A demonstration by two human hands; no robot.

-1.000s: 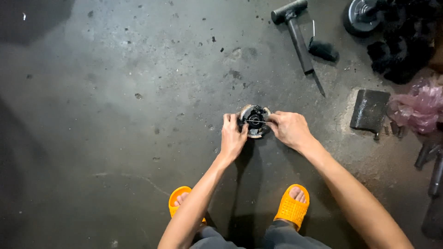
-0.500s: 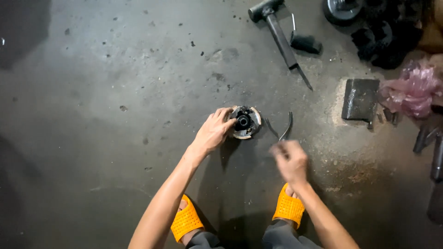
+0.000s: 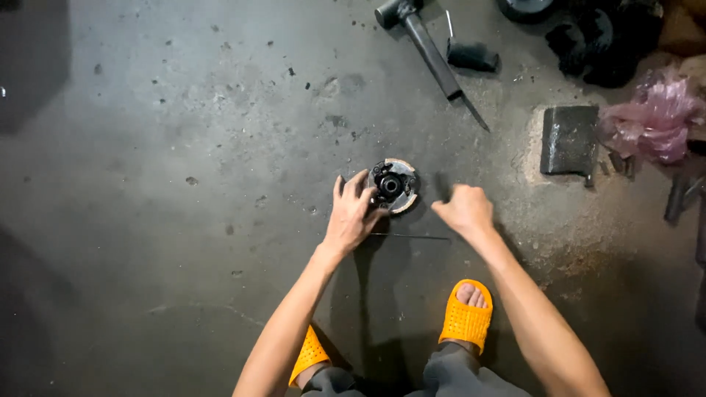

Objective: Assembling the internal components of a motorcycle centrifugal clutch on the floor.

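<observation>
The round metal hub [image 3: 394, 185] sat flat on the floor [image 3: 184, 184], left hand [image 3: 351, 215] fingers gripping its rim, right hand [image 3: 465, 211] clenched beside it; it looked heavy, stiff, probably greasy, so the rim seemed the best hold.
</observation>
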